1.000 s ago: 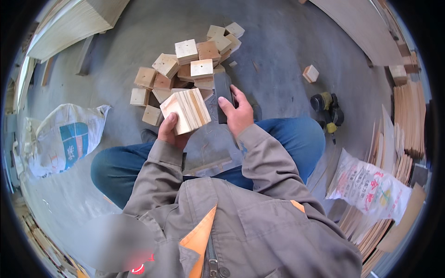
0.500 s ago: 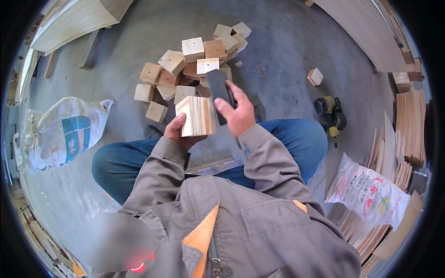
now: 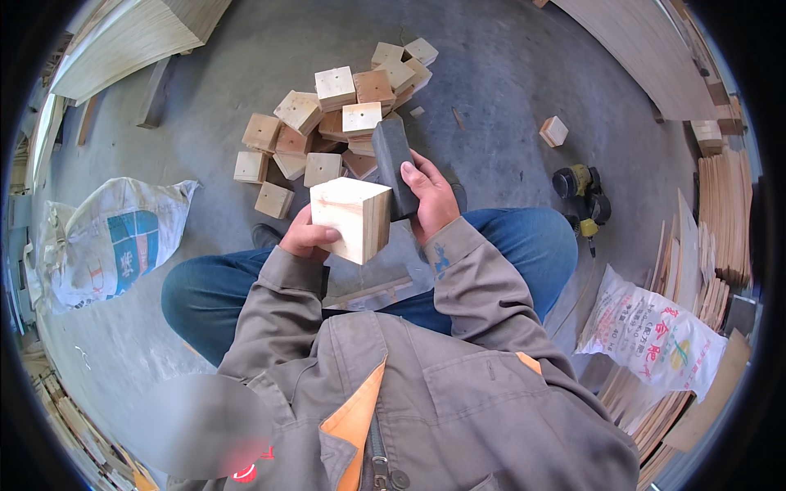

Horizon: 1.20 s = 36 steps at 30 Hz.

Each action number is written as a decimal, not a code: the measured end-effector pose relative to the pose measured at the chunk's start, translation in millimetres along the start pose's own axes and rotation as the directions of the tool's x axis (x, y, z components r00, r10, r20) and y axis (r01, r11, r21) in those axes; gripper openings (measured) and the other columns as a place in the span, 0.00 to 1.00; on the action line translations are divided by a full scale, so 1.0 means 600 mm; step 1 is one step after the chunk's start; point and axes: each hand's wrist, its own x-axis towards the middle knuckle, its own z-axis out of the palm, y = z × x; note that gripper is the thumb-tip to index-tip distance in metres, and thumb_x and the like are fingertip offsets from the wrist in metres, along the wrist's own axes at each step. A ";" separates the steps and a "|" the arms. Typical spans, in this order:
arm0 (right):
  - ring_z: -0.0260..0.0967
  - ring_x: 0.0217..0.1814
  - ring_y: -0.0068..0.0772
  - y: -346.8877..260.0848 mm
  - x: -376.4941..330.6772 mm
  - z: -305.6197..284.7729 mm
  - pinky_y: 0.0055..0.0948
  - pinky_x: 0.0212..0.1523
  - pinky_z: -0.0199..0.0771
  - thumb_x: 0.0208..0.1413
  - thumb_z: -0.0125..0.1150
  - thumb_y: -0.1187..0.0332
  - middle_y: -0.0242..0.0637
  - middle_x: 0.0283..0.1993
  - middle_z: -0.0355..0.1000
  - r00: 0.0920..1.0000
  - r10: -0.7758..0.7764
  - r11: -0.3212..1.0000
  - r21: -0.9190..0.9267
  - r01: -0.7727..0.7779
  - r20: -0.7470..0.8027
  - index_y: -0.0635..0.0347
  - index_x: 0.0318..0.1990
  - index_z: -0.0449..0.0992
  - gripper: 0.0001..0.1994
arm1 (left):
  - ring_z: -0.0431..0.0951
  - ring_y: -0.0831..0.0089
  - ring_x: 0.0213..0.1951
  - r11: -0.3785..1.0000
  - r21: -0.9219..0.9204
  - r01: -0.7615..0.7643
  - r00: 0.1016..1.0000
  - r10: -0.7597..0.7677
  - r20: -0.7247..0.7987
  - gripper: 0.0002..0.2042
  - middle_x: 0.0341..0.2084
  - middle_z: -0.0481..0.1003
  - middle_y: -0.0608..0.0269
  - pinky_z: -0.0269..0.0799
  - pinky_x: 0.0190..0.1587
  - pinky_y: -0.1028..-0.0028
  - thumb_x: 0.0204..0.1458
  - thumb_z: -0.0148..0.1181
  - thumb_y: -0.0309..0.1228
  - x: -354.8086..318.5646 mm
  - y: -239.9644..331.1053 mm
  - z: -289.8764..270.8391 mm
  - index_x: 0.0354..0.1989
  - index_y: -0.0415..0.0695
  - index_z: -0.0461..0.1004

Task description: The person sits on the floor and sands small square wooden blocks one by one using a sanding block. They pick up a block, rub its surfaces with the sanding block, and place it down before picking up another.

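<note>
In front of me my left hand (image 3: 306, 235) is closed round a pale plywood block (image 3: 350, 214), its thumb over the smooth near face. The block is tilted, and layered edges show on its right side. A dark grey, flat sanding block (image 3: 394, 168) is gripped in my right hand (image 3: 433, 196), with the thumb along its face. The sanding block stands nearly upright beside the plywood block's right rear edge; whether the two touch I cannot tell. Just beyond lies a heap of similar wooden blocks (image 3: 297, 112), several with a small dark hole on top.
A yellow and black power drill (image 3: 583, 200) lies on the floor at right, below a lone wooden block (image 3: 553, 131). White woven sacks lie at left (image 3: 98, 245) and right (image 3: 651, 331). Plywood stacks (image 3: 135, 41) and thin wood strips (image 3: 725, 217) line the sides.
The plywood block has been turned and tipped, so its broad smooth face now shows more. My left hand has moved slightly left and down. The sanding block has shifted slightly right.
</note>
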 end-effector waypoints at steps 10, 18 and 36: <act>0.72 0.58 0.31 -0.004 -0.005 -0.001 0.29 0.58 0.75 0.65 0.60 0.66 0.43 0.59 0.71 0.992 0.034 0.999 -0.027 -0.031 0.119 0.68 0.69 0.63 0.28 | 0.73 0.57 0.62 0.950 -0.114 -0.291 0.940 0.263 -0.216 0.48 0.61 0.70 0.47 0.67 0.66 0.62 0.37 0.76 0.33 0.010 0.026 0.010 0.69 0.33 0.59; 0.70 0.59 0.28 -0.001 -0.009 0.008 0.27 0.63 0.69 0.63 0.62 0.70 0.44 0.60 0.72 0.979 0.044 0.995 -0.096 -0.025 0.201 0.67 0.70 0.63 0.29 | 0.72 0.56 0.63 0.907 -0.298 -0.299 0.934 0.214 -0.287 0.41 0.62 0.70 0.48 0.64 0.68 0.59 0.49 0.69 0.38 0.006 0.004 0.012 0.70 0.34 0.58; 0.70 0.63 0.42 0.015 -0.004 -0.004 0.34 0.65 0.68 0.56 0.70 0.61 0.53 0.61 0.71 0.931 -0.265 0.702 -0.611 0.364 0.250 0.69 0.66 0.68 0.33 | 0.71 0.54 0.62 0.917 -0.385 -0.102 0.940 -0.037 -0.338 0.38 0.63 0.70 0.59 0.65 0.64 0.44 0.55 0.62 0.59 0.011 -0.025 0.024 0.72 0.56 0.59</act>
